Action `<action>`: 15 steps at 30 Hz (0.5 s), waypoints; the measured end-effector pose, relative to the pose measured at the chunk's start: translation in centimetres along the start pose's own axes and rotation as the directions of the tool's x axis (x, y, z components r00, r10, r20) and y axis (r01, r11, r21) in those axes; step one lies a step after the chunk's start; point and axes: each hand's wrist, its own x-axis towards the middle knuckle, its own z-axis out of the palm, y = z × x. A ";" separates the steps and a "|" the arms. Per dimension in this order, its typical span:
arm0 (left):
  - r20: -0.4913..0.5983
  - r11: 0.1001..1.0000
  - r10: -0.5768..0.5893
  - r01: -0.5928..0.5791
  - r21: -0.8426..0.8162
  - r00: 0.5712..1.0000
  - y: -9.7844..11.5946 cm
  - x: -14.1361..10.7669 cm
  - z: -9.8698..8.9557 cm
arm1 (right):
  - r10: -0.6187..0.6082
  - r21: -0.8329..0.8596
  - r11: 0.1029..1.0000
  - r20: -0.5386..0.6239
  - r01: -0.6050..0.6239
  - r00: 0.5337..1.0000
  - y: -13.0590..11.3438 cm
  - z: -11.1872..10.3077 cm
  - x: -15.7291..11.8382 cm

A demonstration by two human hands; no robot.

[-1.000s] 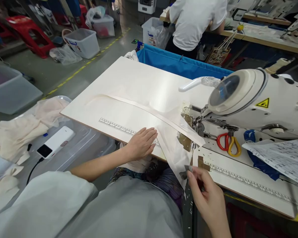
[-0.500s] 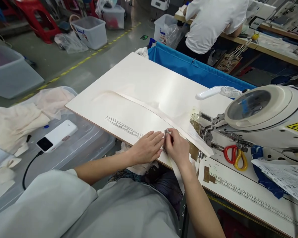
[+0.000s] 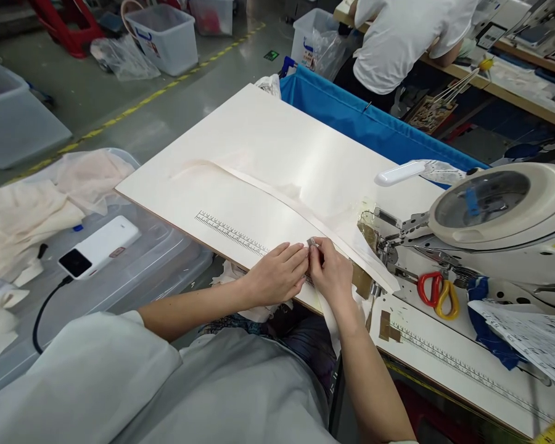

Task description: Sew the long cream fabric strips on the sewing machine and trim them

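While the left hand [image 3: 277, 274] lies flat near the front edge of the white surface [image 3: 268, 129], its fingers outstretched and gripping nothing, the right hand [image 3: 330, 274] sits just beside it, thumb and forefinger pinching a small grey piece [image 3: 311, 242]. From where I stand, thin pale cloth [image 3: 300, 213] spreads across the surface beyond both hands, its long curved band reaching the sewing machine [image 3: 499, 203]. I can't tell whether the left palm touches cloth. Red-and-yellow-handled scissors [image 3: 439, 290] lie by the machine; a printed ruler scale [image 3: 234, 234] runs toward the left hand.
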 end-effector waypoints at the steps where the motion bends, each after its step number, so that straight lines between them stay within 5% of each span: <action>1: -0.003 1.000 0.002 -0.002 0.007 1.000 0.0 0.0 0.0 | 0.001 -0.005 1.000 -0.001 -0.001 1.000 0.0 0.0 0.0; 11: 0.014 0.998 0.009 -0.010 0.060 1.000 0.2 0.0 0.2 | -0.022 -0.052 0.998 0.001 0.022 1.000 0.0 -1.0 -0.7; 15: 0.041 0.995 0.012 -0.016 0.102 0.999 0.2 0.0 0.1 | 0.010 0.065 0.998 0.028 -0.012 1.000 0.8 -2.2 -2.0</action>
